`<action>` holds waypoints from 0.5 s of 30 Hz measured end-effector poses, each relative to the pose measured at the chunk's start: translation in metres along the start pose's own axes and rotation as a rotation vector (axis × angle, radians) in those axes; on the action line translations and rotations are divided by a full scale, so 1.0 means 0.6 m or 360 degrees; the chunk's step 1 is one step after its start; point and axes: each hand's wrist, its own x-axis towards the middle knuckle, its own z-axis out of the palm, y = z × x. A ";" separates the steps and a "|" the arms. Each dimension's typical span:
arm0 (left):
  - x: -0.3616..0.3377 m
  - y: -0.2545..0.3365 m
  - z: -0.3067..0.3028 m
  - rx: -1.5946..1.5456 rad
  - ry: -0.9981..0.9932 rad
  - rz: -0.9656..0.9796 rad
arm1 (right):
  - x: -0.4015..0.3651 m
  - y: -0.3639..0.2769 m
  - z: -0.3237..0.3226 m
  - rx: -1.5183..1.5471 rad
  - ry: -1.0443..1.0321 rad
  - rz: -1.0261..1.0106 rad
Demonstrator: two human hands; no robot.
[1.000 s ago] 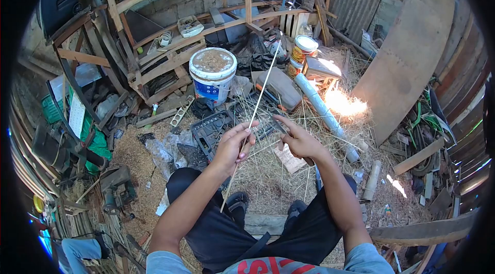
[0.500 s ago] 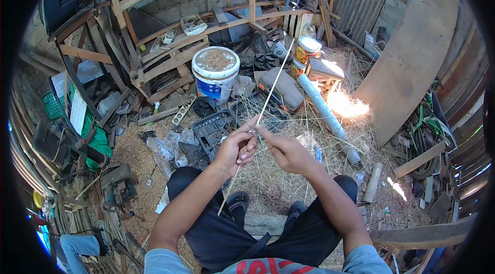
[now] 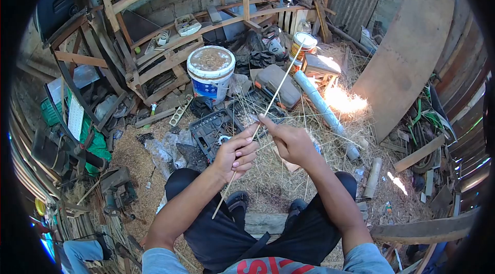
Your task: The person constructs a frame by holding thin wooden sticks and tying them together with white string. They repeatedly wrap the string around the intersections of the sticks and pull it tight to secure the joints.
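Head view, looking down past dark trousers (image 3: 216, 222) onto a straw-strewn floor below the white bucket (image 3: 210, 75). Grips a thin pale strip (image 3: 277, 88) in the left hand (image 3: 234, 154), below and right of the bucket, with fingers curled shut around it. Pinches the same strip with the right hand (image 3: 291, 142), just right of the left one, forefinger and thumb closed on it where it leaves the left fist; cannot tell whether anything else lies in that palm. Holds the strip slanted, upper end up by the tin can (image 3: 301, 47) to the bucket's right, lower end down over the trousers below the bucket. Shows the bucket filled almost to its rim with brownish, sawdust-like stuff. Shows the tin can capped pale on top, contents hidden. Shows a black tool case (image 3: 211, 127) lying open just below the bucket, its compartments too small to read, and a grey case (image 3: 289, 96) shut, right of the bucket, behind the strip
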 end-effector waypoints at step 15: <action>-0.008 -0.036 -0.012 0.0290 -0.0047 -0.0341 | -0.026 0.167 -0.118 -0.0178 0.0684 0.0686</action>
